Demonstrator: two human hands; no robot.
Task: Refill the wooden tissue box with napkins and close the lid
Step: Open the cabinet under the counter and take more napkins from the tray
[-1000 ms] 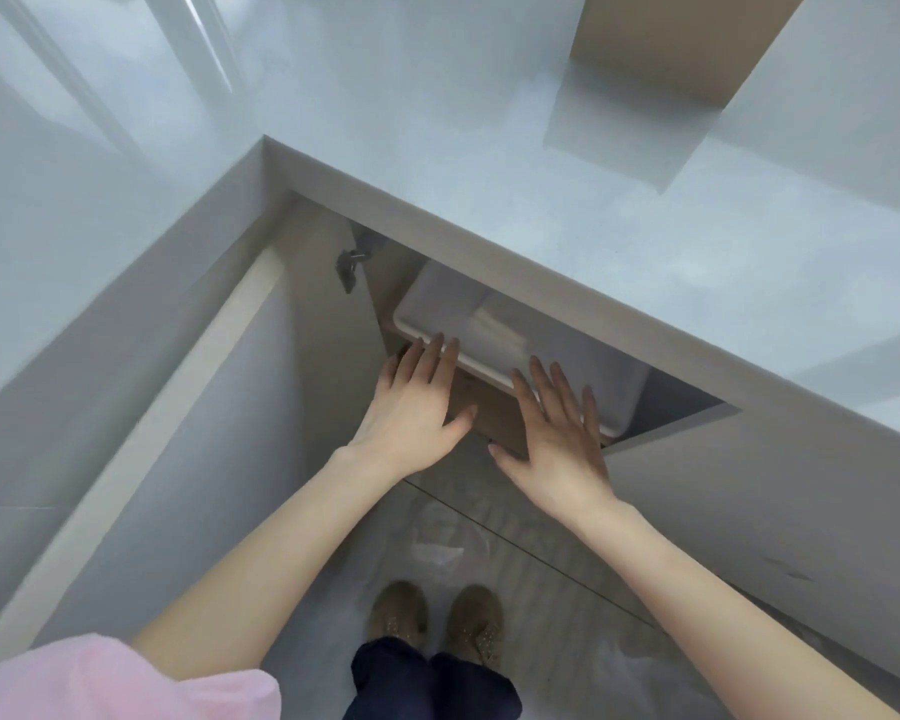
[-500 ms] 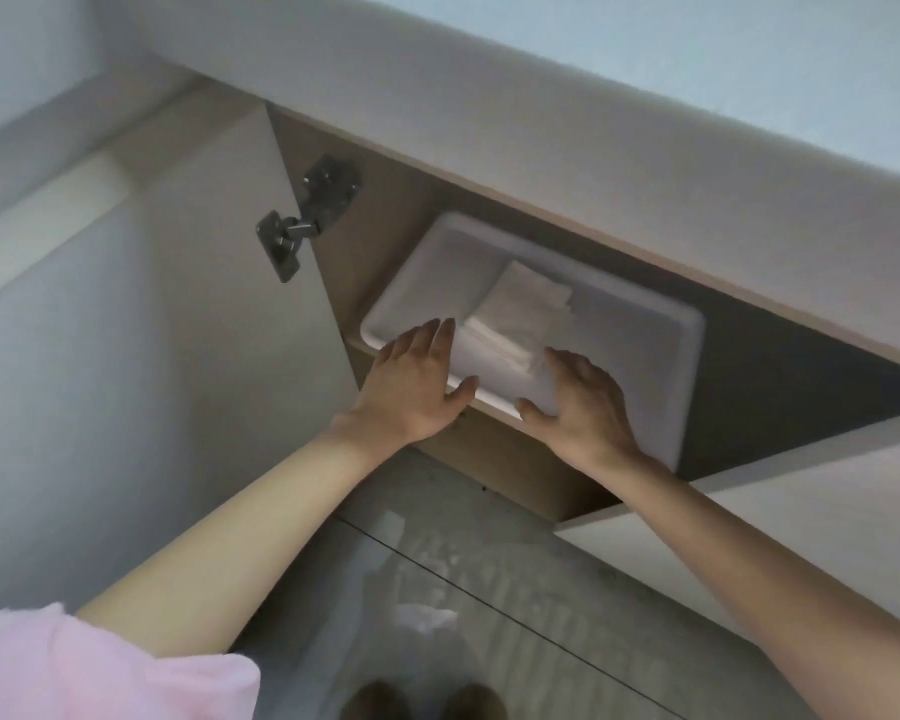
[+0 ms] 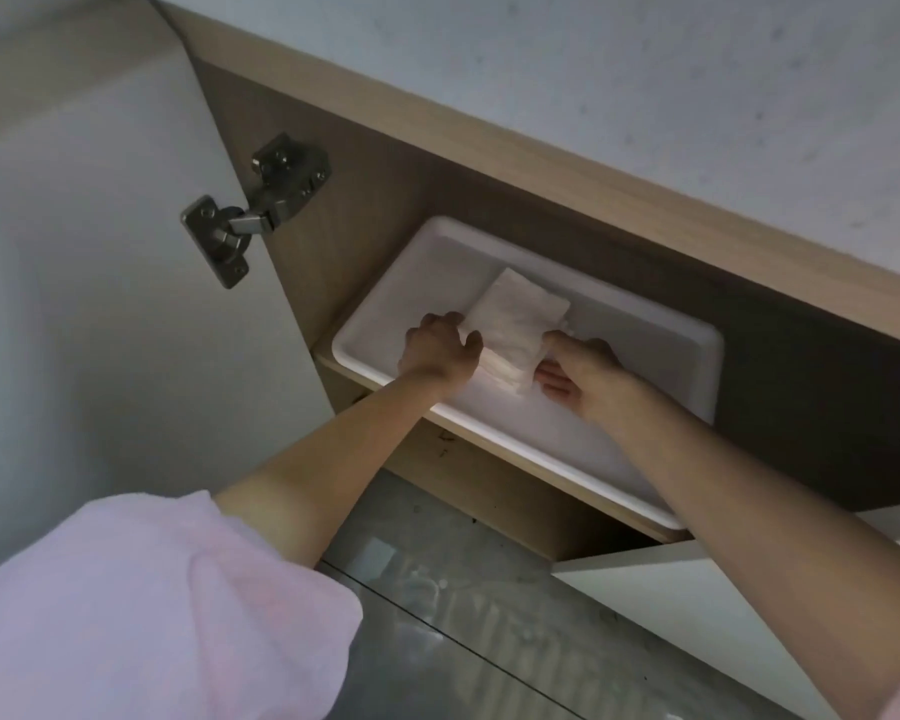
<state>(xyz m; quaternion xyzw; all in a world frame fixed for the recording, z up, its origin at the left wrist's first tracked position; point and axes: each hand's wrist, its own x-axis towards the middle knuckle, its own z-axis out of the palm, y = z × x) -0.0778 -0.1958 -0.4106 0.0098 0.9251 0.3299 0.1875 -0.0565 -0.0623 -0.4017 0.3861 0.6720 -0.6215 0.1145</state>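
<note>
A stack of white napkins point(image 3: 515, 324) lies inside a white plastic bin point(image 3: 661, 335) on a wooden shelf under the counter. My left hand point(image 3: 437, 348) grips the stack's left side. On the right side my right hand point(image 3: 580, 374) clasps the same stack, fingers curled under it. The stack sits between both hands, slightly tilted. No wooden tissue box is in view.
The cabinet door point(image 3: 100, 304) stands open on the left with a metal hinge point(image 3: 261, 205). A pale countertop point(image 3: 645, 85) overhangs the shelf. A second closed door panel point(image 3: 723, 605) is at lower right, grey floor point(image 3: 463, 615) below.
I have leaned closer to the cabinet. Both hands moved from the bin's front rim into the bin and closed on the napkin stack.
</note>
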